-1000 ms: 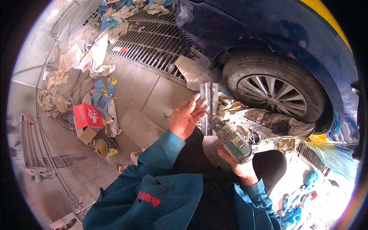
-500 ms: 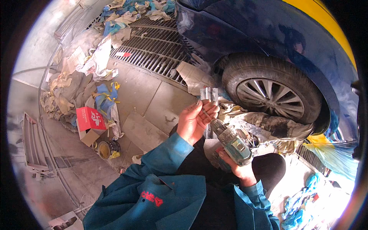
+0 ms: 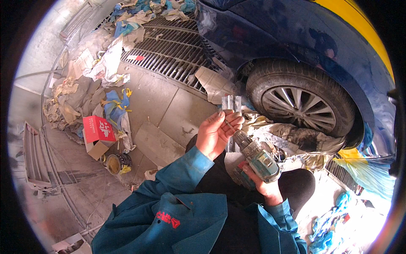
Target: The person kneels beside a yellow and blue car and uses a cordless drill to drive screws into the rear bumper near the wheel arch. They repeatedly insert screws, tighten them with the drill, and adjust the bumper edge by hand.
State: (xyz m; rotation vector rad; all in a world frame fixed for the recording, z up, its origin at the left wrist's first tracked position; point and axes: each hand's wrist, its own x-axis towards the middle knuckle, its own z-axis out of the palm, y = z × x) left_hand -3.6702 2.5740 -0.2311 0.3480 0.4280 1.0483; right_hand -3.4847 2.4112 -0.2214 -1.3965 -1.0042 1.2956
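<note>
My right hand [image 3: 263, 184] is wrapped round the handle of a green and black cordless drill [image 3: 261, 163]. The drill tilts up and to the left. A thin bit [image 3: 230, 126] sticks out of its chuck toward my left hand's fingers. Curled and closed, my left hand [image 3: 215, 132] holds a narrow silvery ribbed strip [image 3: 231, 103]. The strip's far end shows above my fingers and its lower part beside the chuck. Whether the bit touches the strip is hidden by my fingers.
A dark blue car [image 3: 270, 38] with its wheel [image 3: 300, 99] stands ahead to the right. Crumpled cloth [image 3: 296, 137] lies below the tyre. A floor grate [image 3: 169, 51], a red box [image 3: 98, 129], an open tin [image 3: 114, 163] and heaped masking paper [image 3: 69, 101] are at the left.
The view has shifted very slightly. Both hands, the drill and the strip keep almost the same places and hold.
</note>
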